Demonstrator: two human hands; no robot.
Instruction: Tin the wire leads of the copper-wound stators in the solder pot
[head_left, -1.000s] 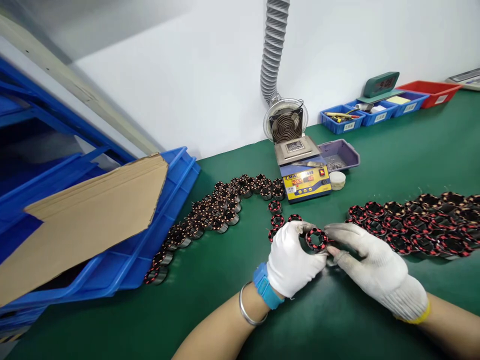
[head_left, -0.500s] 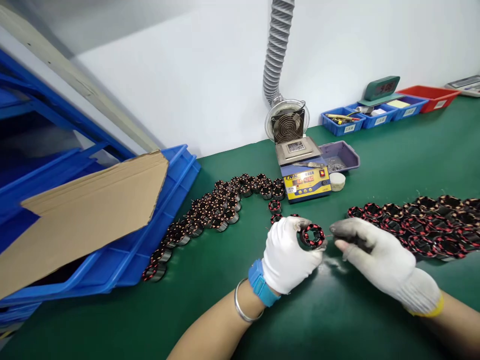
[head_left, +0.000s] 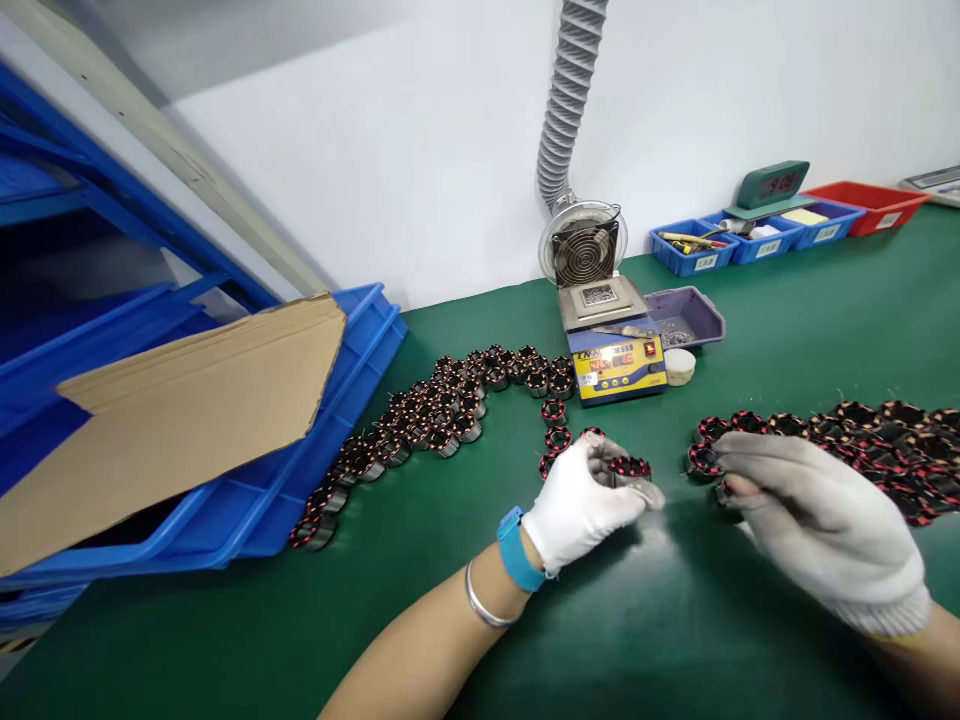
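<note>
My left hand (head_left: 581, 505), in a white glove, is closed around a motor stator (head_left: 630, 468), a small ring with red-marked windings, held low over the green table. A few similar stators (head_left: 558, 440) stand just beyond that hand. My right hand (head_left: 814, 515), also gloved, is at the left end of the right-hand group of stators (head_left: 855, 455). Its thumb and fingers close on a dark stator (head_left: 726, 492), mostly hidden by the fingers. Another stator (head_left: 703, 462) stands right beside the fingertips.
A long cluster of copper-wound stators (head_left: 427, 410) curves across the left. Behind stands a solder pot (head_left: 619, 368) with a fan and grey duct (head_left: 571, 100), beside a purple tray (head_left: 709, 310). Blue bins (head_left: 690, 262) line the wall. Cardboard (head_left: 202, 410) lies on blue crates (head_left: 375, 335) at left.
My right hand has moved right and away from the left hand's stator, to the right-hand group. The left hand has tipped its stator from facing me to more upright and lowered it slightly.
</note>
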